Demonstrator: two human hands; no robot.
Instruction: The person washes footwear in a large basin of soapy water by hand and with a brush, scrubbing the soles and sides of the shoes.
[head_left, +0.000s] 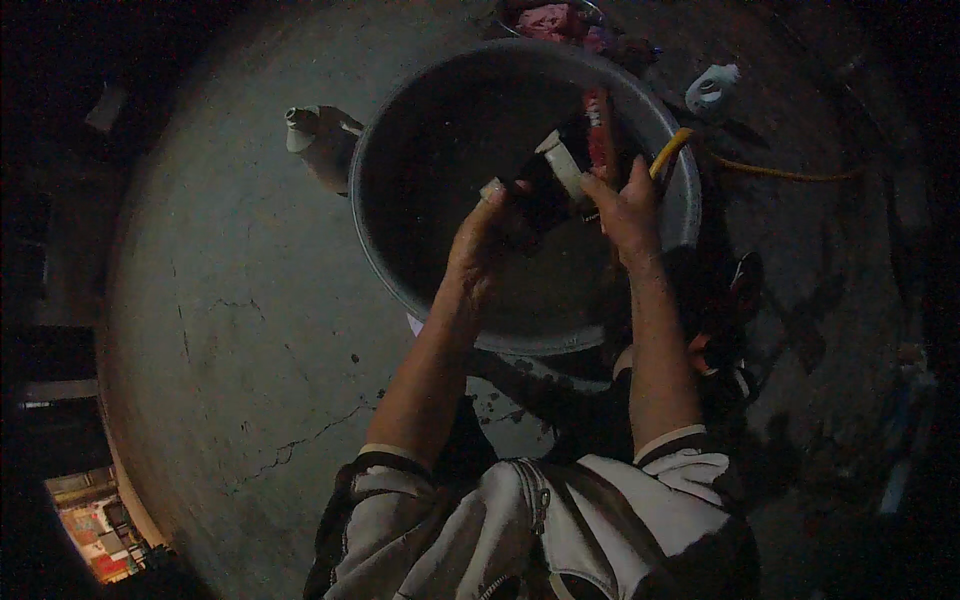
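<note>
Over a large round grey tub (368,245) I hold a black item with a broad pale band (565,168); it looks like a shoe or folded cloth, but the dim light hides its kind. My left hand (480,232) is closed round its dark near-left part, thumb on top. On the other side, my right hand (632,215) grips it by the pale band, with the thumb up. Just beyond the right hand, a red strip with white marks (597,125) stands upright beside a brown edge inside the tub. Shadow hides the tub's bottom.
A yellow hose (670,152) hangs over the tub's right rim and runs right across the floor. A pale jug (320,140) stands left of the tub. A white bottle (712,88) lies at the far right. Beyond the tub is a bowl of pink cloth (548,22).
</note>
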